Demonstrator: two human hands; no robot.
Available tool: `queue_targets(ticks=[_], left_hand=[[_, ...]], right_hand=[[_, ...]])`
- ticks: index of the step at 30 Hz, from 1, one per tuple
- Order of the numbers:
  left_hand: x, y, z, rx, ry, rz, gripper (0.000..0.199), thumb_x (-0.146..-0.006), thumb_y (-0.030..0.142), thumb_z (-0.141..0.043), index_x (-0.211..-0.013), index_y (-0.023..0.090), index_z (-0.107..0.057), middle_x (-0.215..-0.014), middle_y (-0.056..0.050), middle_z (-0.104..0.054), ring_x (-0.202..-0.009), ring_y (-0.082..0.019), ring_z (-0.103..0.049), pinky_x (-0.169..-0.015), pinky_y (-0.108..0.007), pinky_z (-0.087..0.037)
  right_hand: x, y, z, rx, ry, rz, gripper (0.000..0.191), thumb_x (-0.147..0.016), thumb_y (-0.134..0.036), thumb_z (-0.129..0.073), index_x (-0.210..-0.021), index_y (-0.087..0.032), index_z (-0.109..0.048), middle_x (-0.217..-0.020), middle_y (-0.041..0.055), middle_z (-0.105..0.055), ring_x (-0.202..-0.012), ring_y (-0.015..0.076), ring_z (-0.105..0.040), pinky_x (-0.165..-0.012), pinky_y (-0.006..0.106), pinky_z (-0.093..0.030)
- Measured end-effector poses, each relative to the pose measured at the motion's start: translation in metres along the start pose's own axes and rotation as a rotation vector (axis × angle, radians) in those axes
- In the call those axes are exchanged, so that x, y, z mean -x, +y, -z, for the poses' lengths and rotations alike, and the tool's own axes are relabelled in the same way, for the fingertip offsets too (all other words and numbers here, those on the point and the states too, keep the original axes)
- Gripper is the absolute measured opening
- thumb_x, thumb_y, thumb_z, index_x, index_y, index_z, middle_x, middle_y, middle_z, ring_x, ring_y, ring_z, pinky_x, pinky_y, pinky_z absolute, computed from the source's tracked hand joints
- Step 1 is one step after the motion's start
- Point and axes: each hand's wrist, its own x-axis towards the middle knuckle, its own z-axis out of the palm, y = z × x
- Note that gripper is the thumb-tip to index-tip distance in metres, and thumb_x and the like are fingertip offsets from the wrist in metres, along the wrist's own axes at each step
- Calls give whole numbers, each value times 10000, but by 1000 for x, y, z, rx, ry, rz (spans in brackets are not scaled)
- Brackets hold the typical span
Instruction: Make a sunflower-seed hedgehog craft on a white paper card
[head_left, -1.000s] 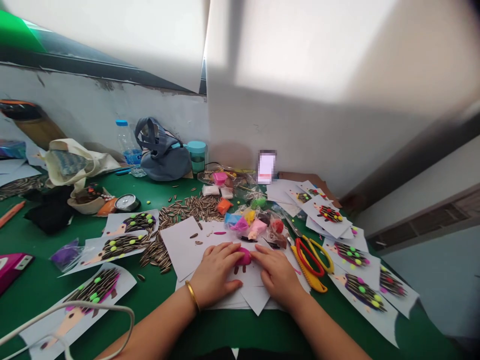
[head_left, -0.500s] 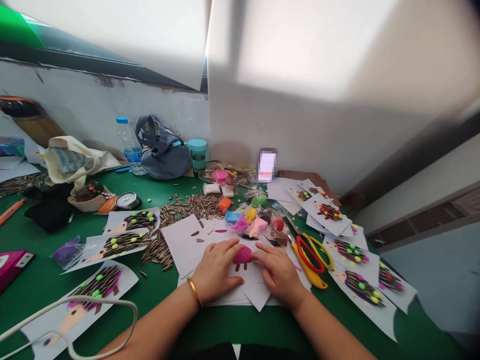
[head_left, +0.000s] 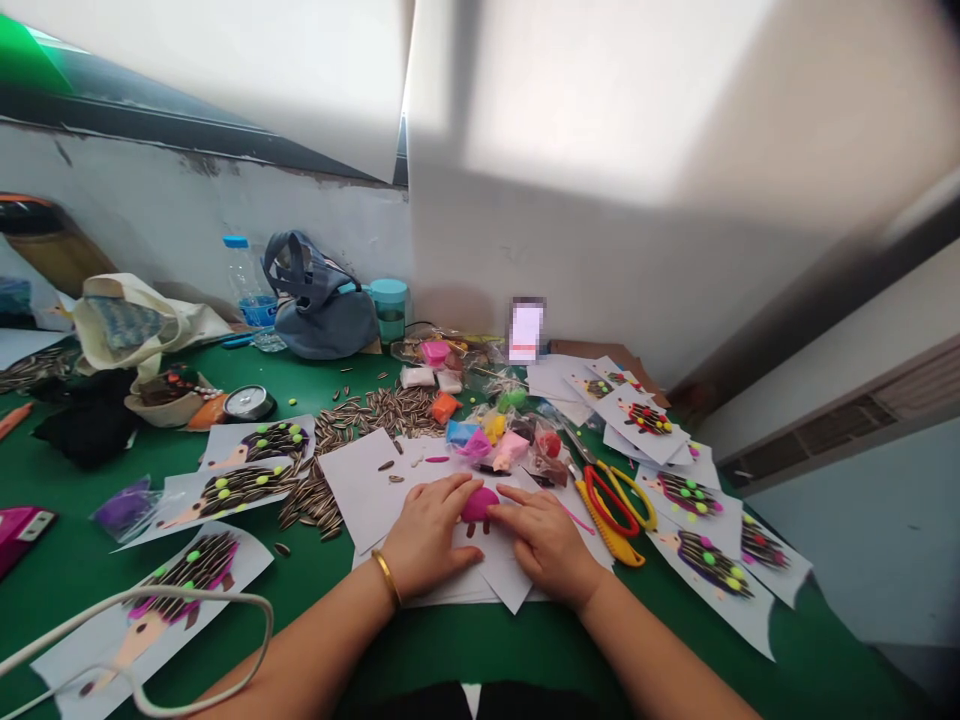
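A flat magenta clay shape (head_left: 480, 503) with two short brown legs lies on a white paper sheet (head_left: 491, 570) in front of me. My left hand (head_left: 435, 525) rests palm down at its left side, fingers stretched out and thumb apart, with a gold bangle (head_left: 387, 578) on the wrist. From the right, my right hand (head_left: 551, 535) touches the clay's edge with its extended index finger. Both hands are open, and part of the clay's rim is hidden under the fingers. A thin magenta strip (head_left: 576, 520) lies beside my right hand.
Sunflower seeds (head_left: 390, 410) are heaped behind the paper. Bagged coloured clay (head_left: 510, 445), scissors (head_left: 611, 500) and a yellow cutter (head_left: 611, 530) lie close by. Seed-covered hedgehog pictures (head_left: 255, 490) flank both sides. A white cable (head_left: 262, 600) loops at front left.
Both hands stay at the clay, fingertips shifting slightly along its edge. The whole view has moved a little, so things appear slightly farther left.
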Motion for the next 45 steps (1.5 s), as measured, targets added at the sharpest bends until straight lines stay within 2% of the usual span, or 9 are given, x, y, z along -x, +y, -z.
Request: queue_targets(ticks=[5, 15, 21, 31, 34, 37, 41, 45], left_hand=[[-1, 0, -1, 3, -1, 9, 875, -660, 354, -805, -1433, 273, -404, -1467, -80, -486, -1345, -292, -435, -1094, -484, -326], [-1, -2, -5, 5, 25, -2, 899, -659, 363, -805, -1448, 280, -381, -1458, -73, -496, -1328, -289, -452, -1089, -471, -336], [-1, -3, -5, 1, 22, -6, 898, -663, 363, -800, -1452, 280, -379, -1457, -74, -497, -1327, -295, -456, -1085, -476, -345], [-1, -2, -3, -10, 11, 5, 899, -662, 354, -795, -1453, 280, -375, -1459, -64, -499, -1335, -295, -451, -1083, -475, -354], [-2, -3, -4, -17, 12, 16, 889, -657, 357, -799, -1443, 278, -390, -1456, -73, -501, -1333, -304, -452, -1084, -485, -351], [-3, -3, -5, -18, 22, 21, 899, -649, 360, -808, -1442, 276, -392, -1450, -81, -505, -1324, -307, -460, -1083, -484, -354], [-2, -4, -4, -10, 23, 22, 909, -654, 363, -808, -1449, 277, -376, -1464, -84, -490, -1334, -302, -449, -1090, -477, -344], [-2, -5, -3, 5, 16, 19, 918, -671, 350, -796, -1467, 284, -343, -1481, -82, -472, -1354, -301, -429, -1089, -477, -343]], right_hand=[[-1, -1, 0, 6, -30, 19, 625, -723, -66, -446, -1318, -225, -548, -1223, 75, -684, -1320, 241, -492, -964, 439, -439], [-5, -5, 5, -3, -136, 20, 671, -735, -80, -441, -1385, -241, -486, -1432, 59, -533, -1374, 220, -423, -964, 406, -413], [-8, -8, 8, 1, -237, 10, 704, -747, -81, -438, -1424, -273, -438, -1480, 22, -480, -1418, 193, -352, -1008, 391, -354], [-10, -9, 13, -17, -303, 18, 727, -758, -104, -430, -1462, -276, -386, -1521, 19, -422, -1444, 186, -296, -1023, 397, -330], [-10, -7, 12, -37, -249, 24, 746, -739, -90, -429, -1467, -246, -376, -1534, 41, -399, -1444, 190, -296, -1026, 402, -344], [-9, -5, 8, -56, -128, 8, 722, -746, -70, -424, -1455, -202, -389, -1507, 86, -436, -1420, 208, -343, -1034, 416, -355], [-13, -7, 1, -92, 96, -9, 619, -800, -59, -420, -1400, -209, -452, -1316, 81, -622, -1345, 230, -437, -1064, 453, -346], [-15, -11, -3, -167, 277, -79, 592, -821, -61, -427, -1386, -232, -456, -1161, 54, -690, -1229, 232, -523, -1048, 443, -385]])
